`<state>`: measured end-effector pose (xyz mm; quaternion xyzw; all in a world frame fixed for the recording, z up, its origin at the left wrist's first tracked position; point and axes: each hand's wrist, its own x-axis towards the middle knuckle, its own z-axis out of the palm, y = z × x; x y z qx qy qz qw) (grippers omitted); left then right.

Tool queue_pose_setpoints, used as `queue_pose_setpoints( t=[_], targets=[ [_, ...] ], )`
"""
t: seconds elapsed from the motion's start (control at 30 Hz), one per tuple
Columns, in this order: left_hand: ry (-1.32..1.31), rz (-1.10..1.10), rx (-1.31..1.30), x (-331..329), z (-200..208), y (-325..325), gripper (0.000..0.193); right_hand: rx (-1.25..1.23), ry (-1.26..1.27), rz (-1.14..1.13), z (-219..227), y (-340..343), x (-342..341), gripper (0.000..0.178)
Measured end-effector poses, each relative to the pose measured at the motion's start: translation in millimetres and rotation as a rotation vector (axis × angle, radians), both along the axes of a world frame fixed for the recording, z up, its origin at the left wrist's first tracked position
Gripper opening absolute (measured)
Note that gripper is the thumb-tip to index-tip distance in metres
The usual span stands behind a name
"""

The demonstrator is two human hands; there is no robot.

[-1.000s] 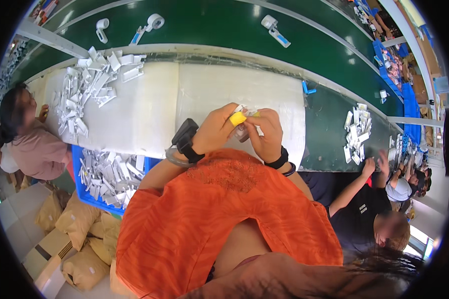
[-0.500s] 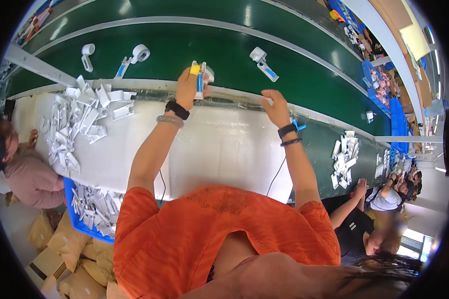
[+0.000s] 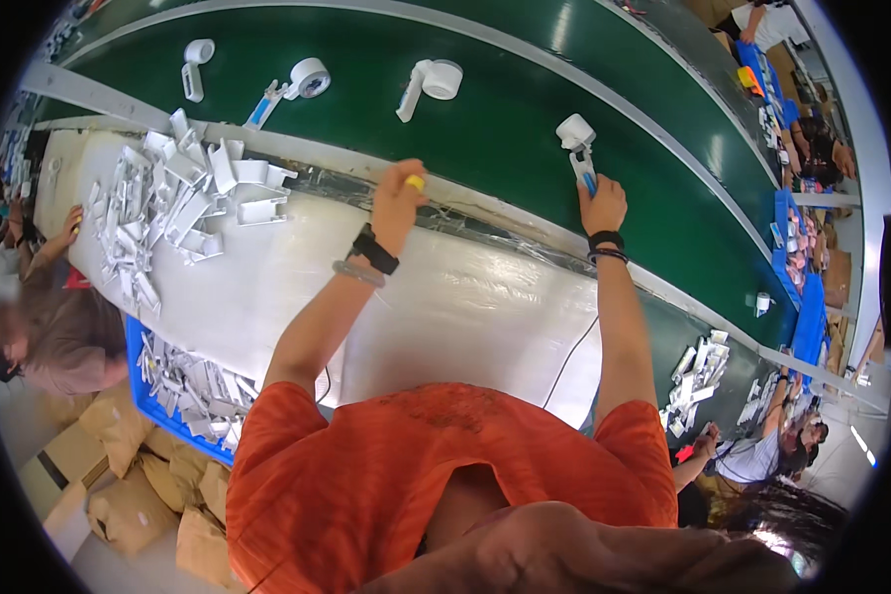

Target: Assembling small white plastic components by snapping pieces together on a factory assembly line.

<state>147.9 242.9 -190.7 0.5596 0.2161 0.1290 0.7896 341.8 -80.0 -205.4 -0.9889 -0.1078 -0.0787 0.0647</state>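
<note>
My right hand (image 3: 604, 206) reaches over the near edge of the green conveyor belt, its fingers closed on the handle end of a white device with a round head (image 3: 576, 132). A blue strip shows along that handle. My left hand (image 3: 396, 206) hovers at the belt's near rail, fingers curled in, a yellow cover on one fingertip and nothing visible in its grasp. Beyond it, another white round-headed device (image 3: 441, 81) lies on the belt. Farther left on the belt are a device with a blue-striped handle (image 3: 309, 77) and a smaller white one (image 3: 198, 53).
White plastic housings (image 3: 183, 203) are heaped on the pale worktop (image 3: 445, 307) to my left. A blue crate (image 3: 148, 396) of similar parts stands below, beside brown packages (image 3: 134, 510). More white parts (image 3: 698, 381) lie at right. Co-workers sit on both sides.
My left hand has let go of the blue-striped device, which now lies on the belt, and drawn back. My right hand has moved forward and closed on the device at the right.
</note>
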Motion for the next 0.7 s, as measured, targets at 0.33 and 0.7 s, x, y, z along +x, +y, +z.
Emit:
queue_pose_setpoints(
  t=[0.33,0.7],
  targets=[
    [0.271,-0.379,-0.363,-22.2,16.9,-100.4,0.027,1.046,0.724,-0.006,56.8,31.6,-123.8,0.026],
    [0.162,-0.676,-0.008,-92.9,82.4,-108.6,0.027,0.677,0.215,0.291,97.9,25.8,-291.7,0.035]
  ],
)
